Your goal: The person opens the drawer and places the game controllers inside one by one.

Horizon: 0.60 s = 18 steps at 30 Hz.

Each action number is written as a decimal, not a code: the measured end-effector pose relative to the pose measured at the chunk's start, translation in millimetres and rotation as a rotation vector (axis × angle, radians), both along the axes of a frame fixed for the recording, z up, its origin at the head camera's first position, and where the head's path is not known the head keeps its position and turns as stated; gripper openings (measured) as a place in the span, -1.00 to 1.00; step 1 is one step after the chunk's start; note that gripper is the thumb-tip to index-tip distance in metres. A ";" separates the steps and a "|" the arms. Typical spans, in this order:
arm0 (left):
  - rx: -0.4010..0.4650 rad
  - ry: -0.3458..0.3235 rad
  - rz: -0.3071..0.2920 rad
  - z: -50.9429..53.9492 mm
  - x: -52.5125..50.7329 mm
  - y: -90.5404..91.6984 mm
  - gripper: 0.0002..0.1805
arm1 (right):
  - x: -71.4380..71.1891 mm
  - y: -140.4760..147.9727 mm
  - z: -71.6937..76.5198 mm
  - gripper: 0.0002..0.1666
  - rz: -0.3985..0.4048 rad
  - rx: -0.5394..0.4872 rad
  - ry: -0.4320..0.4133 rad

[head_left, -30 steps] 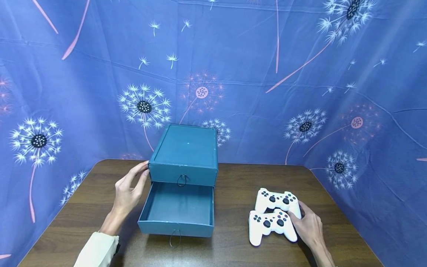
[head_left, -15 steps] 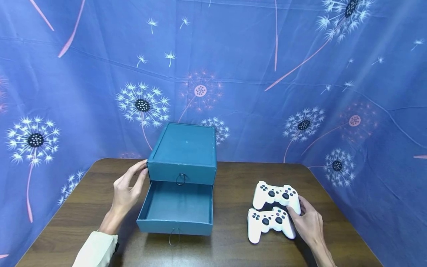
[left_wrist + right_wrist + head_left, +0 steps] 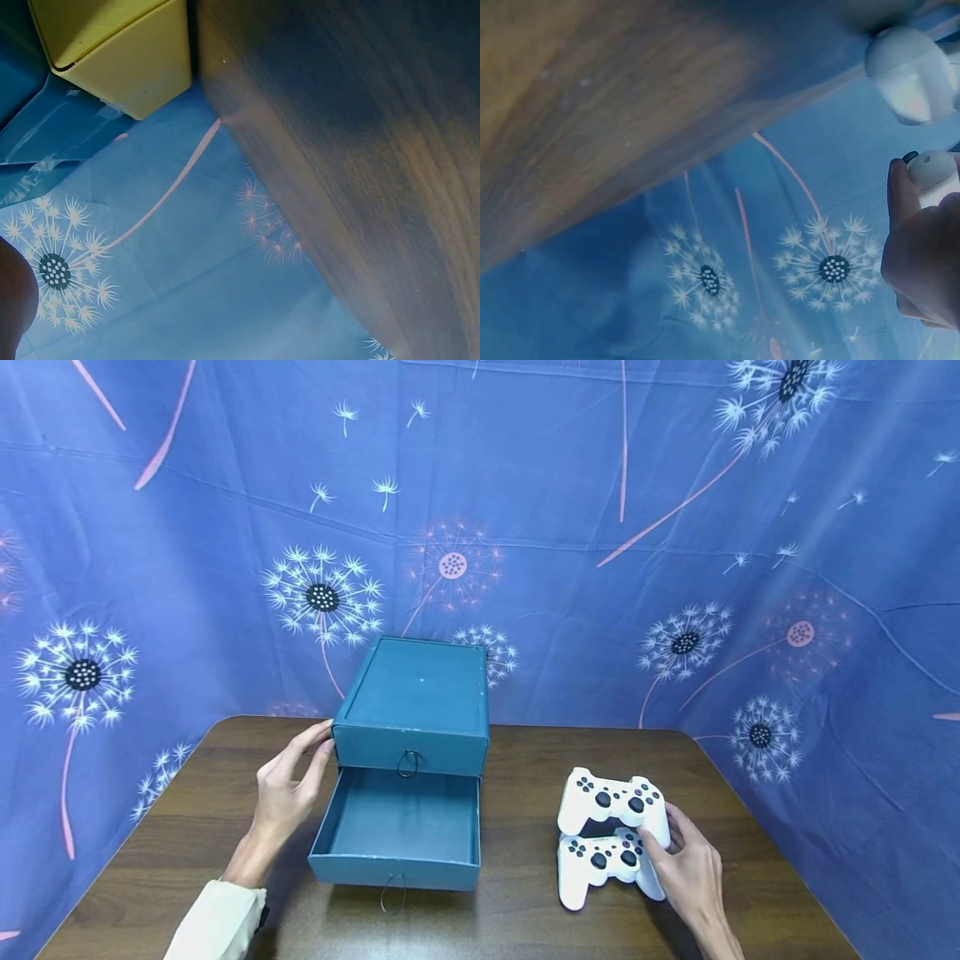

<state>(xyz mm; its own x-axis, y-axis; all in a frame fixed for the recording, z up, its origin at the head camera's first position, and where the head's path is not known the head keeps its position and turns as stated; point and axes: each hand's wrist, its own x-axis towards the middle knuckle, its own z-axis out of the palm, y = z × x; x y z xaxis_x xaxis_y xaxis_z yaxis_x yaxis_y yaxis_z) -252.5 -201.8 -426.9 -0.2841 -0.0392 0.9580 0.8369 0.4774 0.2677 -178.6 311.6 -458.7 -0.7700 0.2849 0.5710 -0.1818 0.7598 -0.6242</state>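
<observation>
A teal two-drawer box [image 3: 420, 689] stands on the table, its lower drawer [image 3: 405, 827] pulled out with nothing inside. My left hand [image 3: 285, 789] has its fingertips and thumb against the box's left side, near the front corner. At the right, my right hand [image 3: 690, 864] pinches the right grip of a white game controller [image 3: 615, 802] between thumb and fingers. That controller is raised, partly over the back edge of a second white game controller [image 3: 600, 864], which lies on the table. In the right wrist view my right hand [image 3: 926, 255] holds the controller's white grip [image 3: 934, 172].
A brown wooden table [image 3: 525, 910] carries everything. Behind it hangs a blue dandelion-print cloth [image 3: 555, 635]. Wire rings serve as drawer pulls [image 3: 393, 892]. In the left wrist view a yellow box-like part [image 3: 135, 67] shows beside teal panels [image 3: 60, 131].
My right hand has lifted the back controller off the table and shifted it slightly left. The front controller and my left hand stay in place.
</observation>
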 end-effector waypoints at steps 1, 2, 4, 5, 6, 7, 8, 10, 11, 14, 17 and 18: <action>0.000 0.001 0.000 0.2 0.3 0.1 -0.64 | 1.0 -1.3 0.9 -0.39 0.003 -0.002 0.007; 0.001 0.002 0.000 0.2 0.5 0.1 -0.64 | 1.9 -2.6 2.0 -0.39 0.005 -0.002 0.013; 0.001 0.004 -0.001 0.3 0.7 0.0 -0.66 | 3.5 -5.7 4.7 -0.39 0.012 -0.006 0.018; 0.002 0.005 0.000 0.3 0.8 -0.1 -0.67 | 4.3 -7.2 6.1 -0.38 0.015 -0.010 0.019; 0.003 0.006 -0.002 0.3 0.8 -0.1 -0.68 | 5.1 -8.7 7.5 -0.38 0.017 -0.013 0.019; 0.003 0.005 -0.003 0.4 0.9 -0.1 -0.69 | 6.0 -10.2 8.9 -0.38 0.018 -0.017 0.018; 0.002 0.004 -0.004 0.4 0.9 -0.1 -0.70 | 6.9 -11.7 10.2 -0.38 0.017 -0.019 0.018; 0.000 0.001 -0.006 0.5 1.0 0.0 -0.70 | 8.7 -14.4 12.5 -0.38 0.014 -0.024 0.019; -0.001 -0.001 -0.006 0.5 1.0 0.0 -0.70 | 9.4 -15.8 13.5 -0.39 0.013 -0.025 0.020; -0.005 -0.005 -0.003 0.8 1.1 0.0 -0.70 | 11.7 -19.4 15.5 -0.39 0.006 -0.021 0.025; -0.006 -0.005 -0.002 0.8 1.0 -0.1 -0.70 | 14.4 -23.2 17.9 -0.38 0.005 -0.018 0.028; -0.007 -0.006 -0.001 0.7 1.1 -0.2 -0.69 | 15.6 -24.5 18.7 -0.38 0.005 -0.016 0.028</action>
